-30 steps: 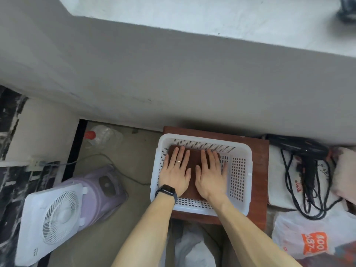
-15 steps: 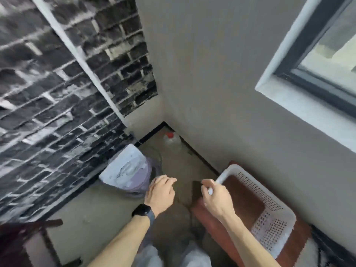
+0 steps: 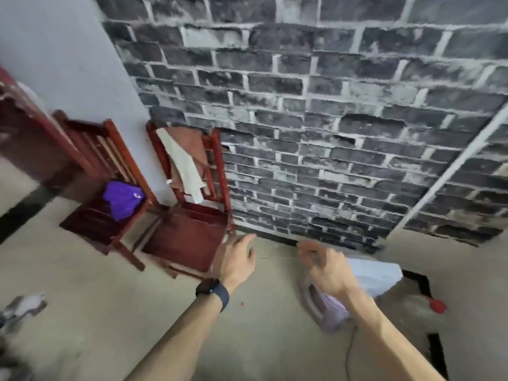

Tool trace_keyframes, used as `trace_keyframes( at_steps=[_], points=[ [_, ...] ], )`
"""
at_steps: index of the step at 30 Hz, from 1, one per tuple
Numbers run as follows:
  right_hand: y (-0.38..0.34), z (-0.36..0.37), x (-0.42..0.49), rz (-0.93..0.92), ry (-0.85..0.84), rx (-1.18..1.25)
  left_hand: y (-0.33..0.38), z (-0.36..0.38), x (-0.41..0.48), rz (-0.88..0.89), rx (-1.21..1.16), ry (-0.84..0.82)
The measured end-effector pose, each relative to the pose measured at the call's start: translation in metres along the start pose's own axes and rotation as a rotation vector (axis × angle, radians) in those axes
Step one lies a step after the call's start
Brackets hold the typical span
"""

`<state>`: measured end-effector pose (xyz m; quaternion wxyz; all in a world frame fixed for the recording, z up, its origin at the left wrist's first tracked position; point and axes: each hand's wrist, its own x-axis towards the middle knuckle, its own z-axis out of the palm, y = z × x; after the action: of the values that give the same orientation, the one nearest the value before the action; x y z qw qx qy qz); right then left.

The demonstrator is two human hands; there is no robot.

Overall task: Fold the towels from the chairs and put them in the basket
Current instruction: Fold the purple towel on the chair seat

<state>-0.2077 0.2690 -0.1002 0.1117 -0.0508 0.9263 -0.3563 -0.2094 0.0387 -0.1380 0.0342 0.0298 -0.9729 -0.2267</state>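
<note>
**Head view: changes**
1. My camera has swung away from the window corner. It now faces the dark brick wall [image 3: 330, 105] and the two red wooden chairs.
2. The basket, whose rim the right hand gripped half a second ago, has left the frame.
3. The right hand [image 3: 327, 268] has let go and now holds nothing.
4. The left hand [image 3: 237, 257], loosely bunched before, has loosened its fingers.

**Head view: task items**
5. Near chair [image 3: 189, 235]: it stands against the brick wall, and its front seat corner is just beside the left hand's fingertips. I cannot tell whether they touch.
6. Brown towel [image 3: 192, 141]: draped over that chair's back, well above both hands.
7. Pale towel [image 3: 184, 166]: it hangs over the brown one, and its lower end reaches almost to the seat.
8. Far chair [image 3: 93, 221]: to the left of the near one, against the plain wall.
9. Purple towel [image 3: 122, 198]: crumpled on the far chair's seat, well apart from both hands.

**Head view: hands**
10. Left hand: forearm stretched forward, back of the hand up, fingers relaxed and pointing at the near chair. It is empty, with a dark watch [image 3: 211, 291] at the wrist.
11. Right hand: blurred, held out over the floor [image 3: 110, 298], fingers loosely curled forward round nothing.

**Head view: other**
12. White and lilac fan [image 3: 371, 276]: on the floor, partly hidden behind the right hand.
13. Red-capped bottle [image 3: 437, 305]: blurred, at the right.
</note>
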Motion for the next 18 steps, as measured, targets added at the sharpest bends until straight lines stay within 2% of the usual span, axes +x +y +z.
trace_keyframes(
  at_steps=[5, 9, 14, 18],
  points=[
    [-0.12, 0.049, 0.049, -0.296, -0.116, -0.032, -0.092, -0.091, -0.007, -0.22, -0.009, 0.21],
    [-0.194, 0.08, 0.08, -0.449, -0.209, -0.031, -0.146, -0.14, -0.012, -0.361, -0.029, 0.325],
    [-0.264, 0.115, 0.128, -0.669, -0.252, -0.032, -0.205, -0.183, -0.001, -0.518, -0.041, 0.403],
    [-0.308, 0.142, 0.178, -0.788, -0.289, -0.025, -0.238, -0.219, 0.011, -0.632, 0.037, 0.484]
  ],
)
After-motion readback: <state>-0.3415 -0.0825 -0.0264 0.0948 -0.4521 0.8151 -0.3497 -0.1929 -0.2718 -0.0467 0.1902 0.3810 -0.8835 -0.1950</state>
